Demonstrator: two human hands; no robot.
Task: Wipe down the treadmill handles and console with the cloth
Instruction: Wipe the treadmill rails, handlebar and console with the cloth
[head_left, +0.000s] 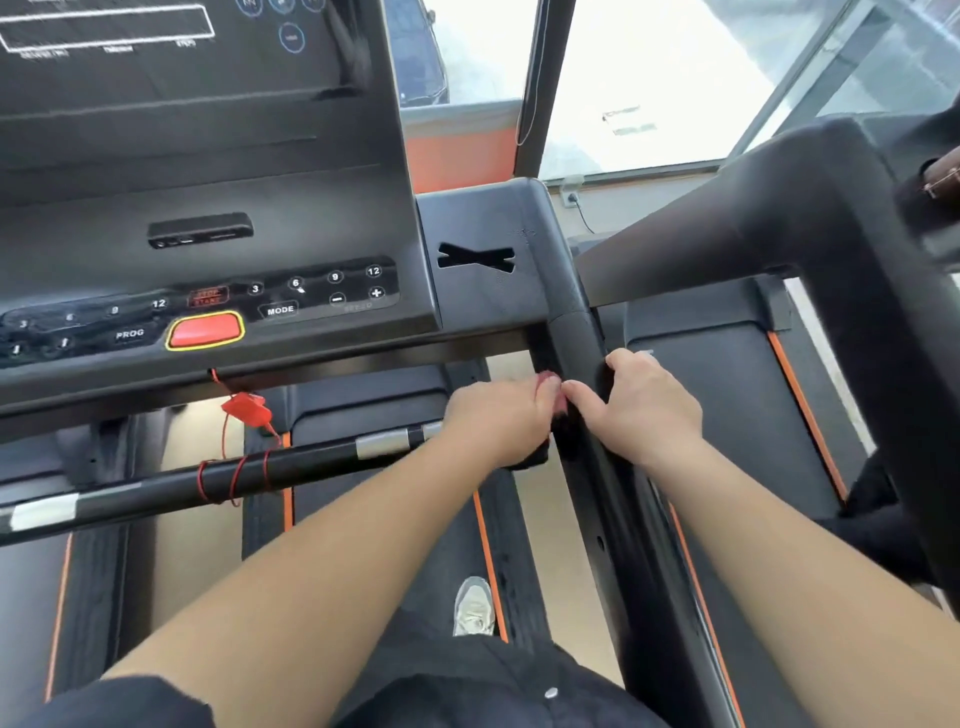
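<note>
Two hands meet on the side handle (571, 332) of the treadmill. The left hand (498, 421) is curled, knuckles up, and pinches a reddish cloth (551, 385) at its fingertips, holding it against the inner face of the handle. A dark fold shows under the heel of this hand; whether it belongs to the cloth cannot be told. The right hand (644, 405) lies over the top of the same handle just beside the left, its fingers curled round the far side and its thumb stretched toward the cloth, almost touching it.

Passing under the left hand's wrist and running off to its left is the black front bar (311, 460), with silver grip plates and a red cord (234, 478) wound round it. The cord rises to a red safety clip (247, 410) that hangs below the console (208, 182). The console stands ahead of the left hand and to its left, with a red stop button (206, 330) on its lower edge among number keys. Below both forearms, near the person's body, a pale shoe (474, 608) stands on the treadmill deck (514, 561) beside an orange stripe. Beyond the right hand lies a second treadmill (727, 389).
</note>
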